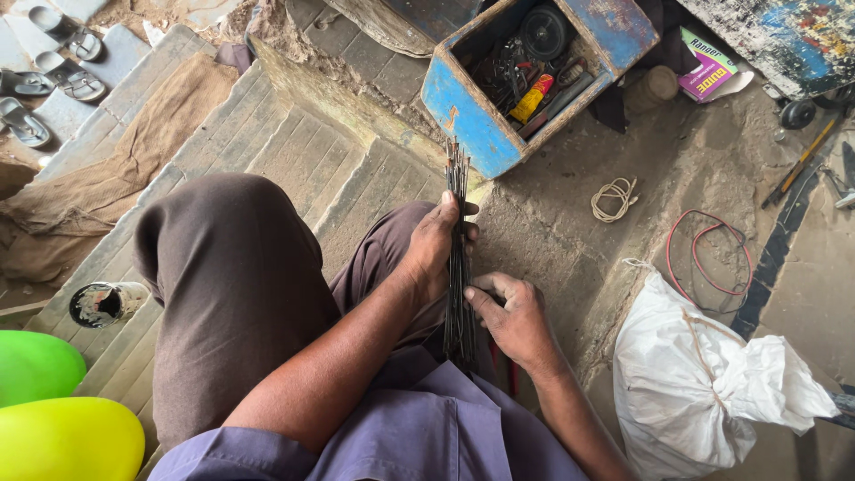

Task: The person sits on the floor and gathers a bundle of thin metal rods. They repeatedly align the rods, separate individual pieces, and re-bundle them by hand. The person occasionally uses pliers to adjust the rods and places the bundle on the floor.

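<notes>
Gripping: bundle of thin dark metal rods [458, 249], upright between the knees; left hand [438, 242] clamped round its middle to keep it gathered, right hand [512, 316] fingers curled steadying the lower part. Blue toolbox [485, 120] beyond.

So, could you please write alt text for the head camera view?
A seated person's left hand and right hand grip a bundle of thin dark metal rods upright. Ahead sits a blue metal toolbox; a white cloth sack lies right.
</notes>
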